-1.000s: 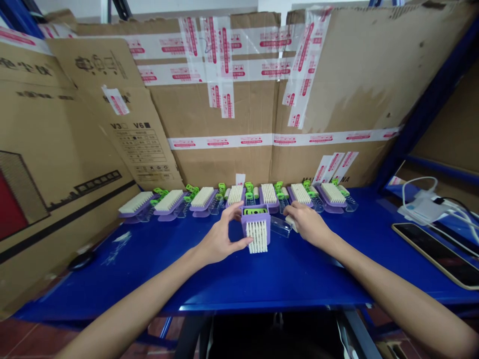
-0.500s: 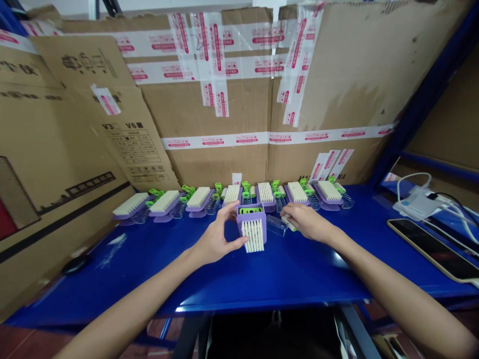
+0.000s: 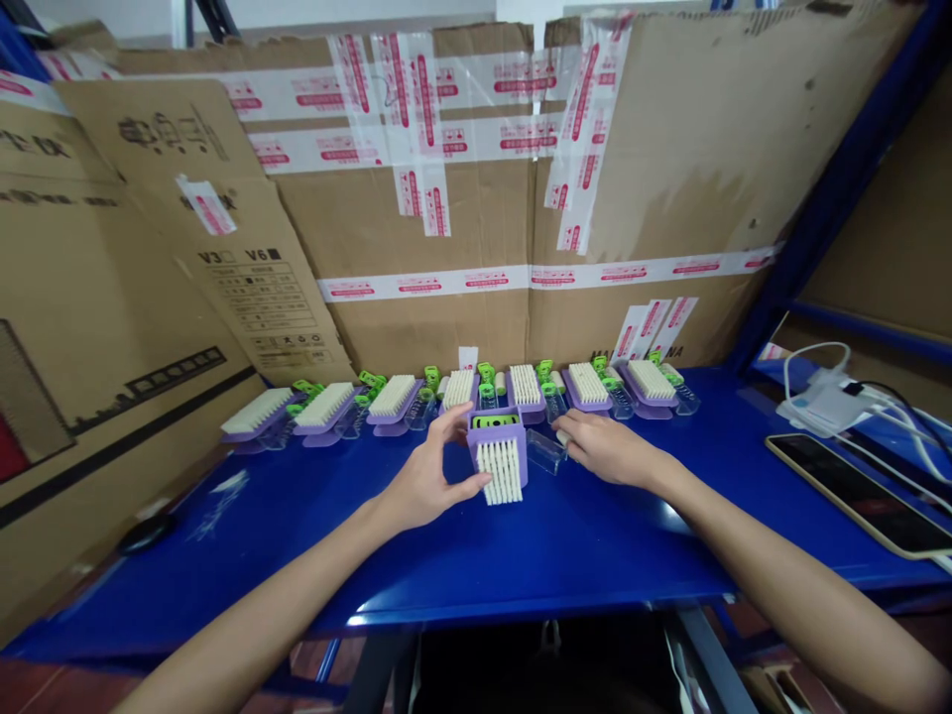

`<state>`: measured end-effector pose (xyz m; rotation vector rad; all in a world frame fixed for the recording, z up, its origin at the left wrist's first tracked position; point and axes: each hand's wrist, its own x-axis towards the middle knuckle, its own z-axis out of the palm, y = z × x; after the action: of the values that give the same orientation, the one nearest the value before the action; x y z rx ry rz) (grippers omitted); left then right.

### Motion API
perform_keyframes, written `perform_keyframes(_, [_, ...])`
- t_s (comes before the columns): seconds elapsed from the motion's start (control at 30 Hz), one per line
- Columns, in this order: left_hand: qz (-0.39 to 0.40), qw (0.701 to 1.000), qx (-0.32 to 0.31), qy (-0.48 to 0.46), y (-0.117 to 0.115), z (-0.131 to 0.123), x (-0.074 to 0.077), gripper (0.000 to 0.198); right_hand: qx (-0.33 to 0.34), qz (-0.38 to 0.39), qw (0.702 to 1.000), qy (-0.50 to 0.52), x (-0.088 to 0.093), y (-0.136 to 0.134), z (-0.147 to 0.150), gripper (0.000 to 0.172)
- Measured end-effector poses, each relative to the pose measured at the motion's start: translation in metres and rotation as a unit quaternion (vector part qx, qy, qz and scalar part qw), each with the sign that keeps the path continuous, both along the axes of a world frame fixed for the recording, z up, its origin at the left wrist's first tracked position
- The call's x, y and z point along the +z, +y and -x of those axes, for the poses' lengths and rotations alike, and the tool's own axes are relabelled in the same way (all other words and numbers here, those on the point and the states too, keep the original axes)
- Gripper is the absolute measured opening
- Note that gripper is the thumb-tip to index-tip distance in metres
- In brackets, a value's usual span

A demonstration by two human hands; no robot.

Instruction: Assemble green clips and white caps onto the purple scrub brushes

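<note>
Perhaps the weakest point is the hold on the purple brush (image 3: 524, 461), which is in the left hand (image 3: 423, 481) above the middle of the blue bench (image 3: 476, 570), between its front and back edges; whether its base touches the surface, I cannot tell. The left hand pinches it from one side, with the thumb at the edge of the bristles and the fingers curled behind, so I judge that the brush could turn or tip if something pushes on its other side. Its body is a purple frame, with a green insert (image 3: 496, 421) showing at the top and off-white bristles (image 3: 500, 474) in separate rows facing the person. Just to its right, a clear plastic piece (image 3: 545, 453) lies on the bench, and a careless knock by the fingers could make it slide. Next to this, the right hand (image 3: 606, 448) has its fingertips pressed together around a small pale piece (image 3: 563, 437); because it is mostly covered, it could probably slip out unnoticed. Farther out, seven similar brushes (image 3: 525, 385) stand in a row along the back edge, near enough that a wide movement could disturb them, while a phone (image 3: 855, 486) rests by the right edge, well apart.
</note>
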<state>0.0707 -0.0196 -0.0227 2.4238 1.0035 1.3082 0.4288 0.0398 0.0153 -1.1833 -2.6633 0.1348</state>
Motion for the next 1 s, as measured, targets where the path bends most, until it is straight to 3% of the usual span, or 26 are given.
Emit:
perform_keyframes(0.2, [-0.002, 1.0, -0.008, 0.001, 0.0, 0.0, 0.0, 0.099, 0.027, -0.017, 0.998, -0.061, -0.002, -0.006, 0.001, 0.054])
perform_keyframes(0.37, [0.0, 1.0, -0.005, -0.002, 0.0, 0.001, 0.0, 0.1, 0.056, -0.023, 0.998, -0.008, -0.005, -0.004, 0.0, 0.066])
perform_keyframes(0.8, [-0.007, 1.0, -0.012, 0.007, -0.004, -0.003, 0.005, 0.095, 0.023, -0.139, 0.974, 0.176, -0.004, -0.003, 0.02, 0.04])
perform_keyframes(1.0, [0.001, 0.999, -0.027, -0.02, -0.007, -0.007, 0.007, 0.092, 0.01, -0.122, 0.968, 0.22, 0.007, -0.016, 0.03, 0.034])
